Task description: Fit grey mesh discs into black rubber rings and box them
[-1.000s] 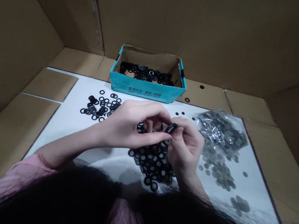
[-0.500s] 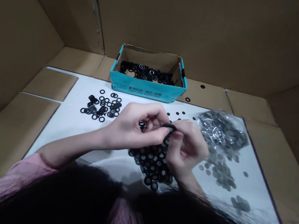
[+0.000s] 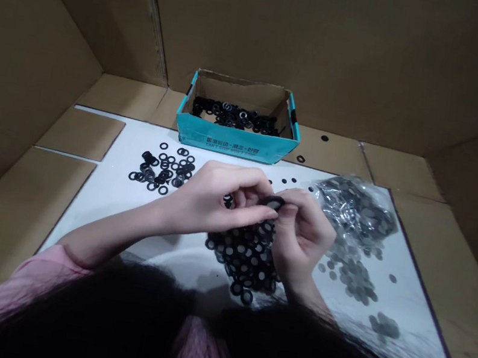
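Between my two hands is a black rubber ring (image 3: 272,200) with a grey disc showing in its middle. My left hand (image 3: 222,197) pinches its left side with thumb and fingers. On the opposite side, my right hand (image 3: 303,232) grips the rim between thumb and curled forefinger. Beneath both hands spreads a heap of black rings with pale centres (image 3: 246,260), partly hidden by them. A pile of plain black rings (image 3: 162,172) lies to the left of my left hand. Loose grey discs (image 3: 355,278) are scattered to the right of my right hand.
A turquoise open box (image 3: 236,142) with black rings in it stands at the back. A clear plastic bag (image 3: 355,211) of grey discs lies at the right. Cardboard walls (image 3: 325,47) enclose the white work surface (image 3: 98,198). Several small dark discs lie behind my hands.
The ring has tilted so that its grey middle shows more. My left thumb has slid down to its lower edge, and my right hand has shifted slightly.
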A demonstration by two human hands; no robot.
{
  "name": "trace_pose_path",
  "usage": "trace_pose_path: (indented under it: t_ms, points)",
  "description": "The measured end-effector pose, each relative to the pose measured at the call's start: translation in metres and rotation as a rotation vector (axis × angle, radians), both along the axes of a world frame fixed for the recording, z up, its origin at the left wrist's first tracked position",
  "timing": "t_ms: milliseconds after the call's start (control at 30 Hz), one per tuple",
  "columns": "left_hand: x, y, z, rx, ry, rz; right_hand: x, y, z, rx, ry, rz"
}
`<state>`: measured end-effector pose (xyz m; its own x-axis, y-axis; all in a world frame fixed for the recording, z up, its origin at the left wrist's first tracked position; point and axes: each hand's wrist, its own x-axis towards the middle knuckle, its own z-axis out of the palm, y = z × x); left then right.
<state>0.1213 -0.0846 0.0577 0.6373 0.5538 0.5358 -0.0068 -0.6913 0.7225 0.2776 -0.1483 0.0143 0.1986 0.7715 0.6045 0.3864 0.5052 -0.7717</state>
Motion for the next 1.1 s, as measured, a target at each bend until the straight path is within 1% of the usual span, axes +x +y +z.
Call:
trace_pose_path:
  t_ms: [67, 133, 233, 333, 400, 533, 600, 633, 767, 833, 967, 1100]
  points:
    - [-0.001, 0.005, 0.0, 0.056, -0.017, -0.033, 0.001, 0.0, 0.0, -0.093, 0.157, 0.079]
    - [-0.001, 0.007, -0.001, 0.127, -0.041, -0.05, 0.0, 0.001, 0.002, -0.209, 0.32, 0.196]
    - [0.001, 0.006, -0.003, 0.226, -0.068, -0.027, -0.003, 0.001, 0.006, -0.358, 0.482, 0.34]
    - [0.003, 0.001, -0.006, 0.243, -0.08, 0.008, -0.007, 0.001, 0.008, -0.431, 0.573, 0.389]
    - [0.003, -0.001, -0.006, 0.228, -0.062, 0.012, -0.008, 0.002, 0.006, -0.444, 0.581, 0.391]
    - [0.001, -0.001, -0.006, 0.262, -0.039, 0.048, -0.001, 0.004, 0.002, -0.422, 0.486, 0.327]
    - [-0.001, 0.0, -0.005, 0.278, 0.005, 0.084, 0.006, 0.005, 0.003, -0.398, 0.438, 0.29]
    - [-0.001, 0.0, -0.005, 0.279, 0.035, 0.1, 0.009, 0.005, 0.006, -0.38, 0.382, 0.27]
    - [-0.002, -0.001, -0.005, 0.323, 0.112, 0.133, 0.015, 0.0, 0.02, -0.334, -0.058, 0.157]
    - [-0.002, -0.002, -0.007, 0.366, 0.127, 0.137, 0.014, -0.004, 0.026, -0.302, -0.197, 0.095]
    - [0.001, -0.005, -0.012, 0.397, 0.127, 0.124, 0.009, -0.009, 0.028, -0.222, -0.282, 0.041]
    - [0.002, -0.007, -0.016, 0.348, 0.177, 0.068, 0.016, -0.01, 0.019, -0.226, -0.297, 0.029]
